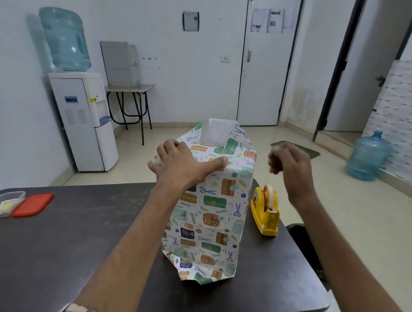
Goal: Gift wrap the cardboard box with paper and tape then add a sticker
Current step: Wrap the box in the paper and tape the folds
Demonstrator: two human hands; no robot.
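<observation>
dark desk (78,244) carries the upright wrapped box (209,215); left hand (183,164) presses its top, grip wide. right hand (287,161) hovers blurred, grip impossible to tell. paper (219,262) looks thin, tearable: hold folded edges.

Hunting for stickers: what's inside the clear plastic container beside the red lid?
The clear plastic container holds pale yellowish sheets; whether they are stickers cannot be told.

The colourful printed gift-wrapping paper (212,215) looks smooth with a faint sheen, crumpled at its foot; its plain white underside (216,132) on the top flap is matt. The dark brown counter (66,244) is matt and scuffed. The yellow plastic tape dispenser (263,215) is glossy, the flat red plastic lid (33,205) smooth
</observation>
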